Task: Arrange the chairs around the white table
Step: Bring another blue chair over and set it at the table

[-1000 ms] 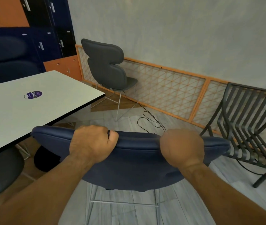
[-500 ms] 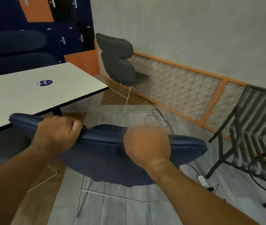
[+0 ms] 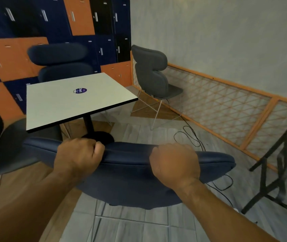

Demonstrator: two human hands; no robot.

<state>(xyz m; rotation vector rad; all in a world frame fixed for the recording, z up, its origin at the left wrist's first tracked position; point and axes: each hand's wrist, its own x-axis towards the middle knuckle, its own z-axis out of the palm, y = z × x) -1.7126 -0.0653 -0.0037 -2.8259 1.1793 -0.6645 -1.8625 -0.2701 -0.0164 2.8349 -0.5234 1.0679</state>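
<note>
Swung round since a moment ago: blue chair (image 3: 130,173), clenched in left hand (image 3: 79,158) and right hand (image 3: 174,165), now facing the table (image 3: 55,105), near its edge; likely ready for pushing in.

**One sticker, barely legible**

Round purple sticker (image 3: 80,90) near the middle of the white table (image 3: 55,109), printed in white lettering, seen sideways and too small and blurred to read with certainty. Nothing legible on the locker doors (image 3: 79,16) behind, only metal handles; no numbers, labels or brand marks elsewhere
</note>
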